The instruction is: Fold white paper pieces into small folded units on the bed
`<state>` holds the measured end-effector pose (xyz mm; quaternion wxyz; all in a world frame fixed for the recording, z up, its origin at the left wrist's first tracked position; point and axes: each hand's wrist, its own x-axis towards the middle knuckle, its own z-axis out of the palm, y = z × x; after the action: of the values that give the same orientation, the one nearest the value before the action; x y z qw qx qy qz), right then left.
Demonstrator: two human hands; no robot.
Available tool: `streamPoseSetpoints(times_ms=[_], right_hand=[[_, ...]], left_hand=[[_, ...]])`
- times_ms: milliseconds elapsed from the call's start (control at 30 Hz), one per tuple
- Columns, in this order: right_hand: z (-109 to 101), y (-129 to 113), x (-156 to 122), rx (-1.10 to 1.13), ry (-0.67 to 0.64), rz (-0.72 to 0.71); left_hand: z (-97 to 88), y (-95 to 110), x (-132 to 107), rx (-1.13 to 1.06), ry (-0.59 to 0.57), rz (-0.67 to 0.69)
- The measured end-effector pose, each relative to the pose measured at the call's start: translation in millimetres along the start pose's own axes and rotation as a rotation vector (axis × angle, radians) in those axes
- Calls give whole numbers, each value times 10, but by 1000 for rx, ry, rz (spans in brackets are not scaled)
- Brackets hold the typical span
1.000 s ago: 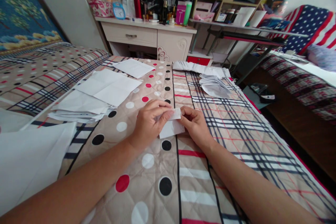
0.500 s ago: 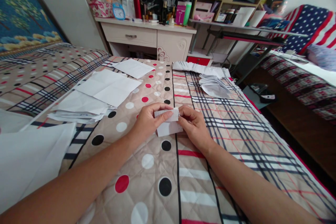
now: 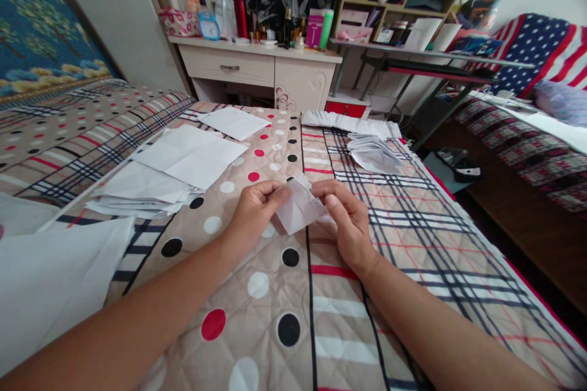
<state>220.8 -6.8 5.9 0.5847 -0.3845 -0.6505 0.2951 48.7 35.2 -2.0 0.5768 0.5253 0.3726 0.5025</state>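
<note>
A small folded piece of white paper [image 3: 297,208] is held between my two hands above the middle of the bed. My left hand [image 3: 257,208] pinches its left side between thumb and fingers. On the other side, my right hand [image 3: 346,217] has its thumb and fingers closed on the right edge. The paper is tilted, with one corner pointing down towards me. My curled fingertips hide parts of its edges.
White paper sheets [image 3: 197,153] lie in a pile on the left of the patterned quilt [image 3: 257,330], with a larger sheet [image 3: 55,281] nearer me. Folded papers [image 3: 373,153] and a long white bundle [image 3: 351,124] lie at the far right. A dresser [image 3: 229,64] stands beyond.
The folded paper has been turned and raised, from lying nearly level to standing at a slant with a corner down. Both hands still hold it, and my right hand has shifted slightly right.
</note>
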Motion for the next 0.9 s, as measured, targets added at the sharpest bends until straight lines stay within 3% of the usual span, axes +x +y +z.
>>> streamPoseSetpoints(times_ms=[100, 200, 333, 433, 533, 733, 900], right_hand=[[21, -6, -7, 154, 71, 97], [60, 19, 10, 197, 55, 199], [102, 33, 21, 269, -58, 275], [87, 40, 17, 323, -101, 277], [32, 74, 29, 350, -38, 263], [-23, 50, 70, 98, -43, 191], [25, -3, 56, 2, -76, 183]], left_hand=[[1, 5, 5, -314, -9, -200], [13, 39, -1, -442, -56, -316], [46, 91, -35, -500, -146, -378], [47, 82, -52, -478, -148, -367], [17, 61, -54, -298, -139, -303], [11, 107, -67, 383, -174, 83], [41, 105, -90, 486, -190, 203]])
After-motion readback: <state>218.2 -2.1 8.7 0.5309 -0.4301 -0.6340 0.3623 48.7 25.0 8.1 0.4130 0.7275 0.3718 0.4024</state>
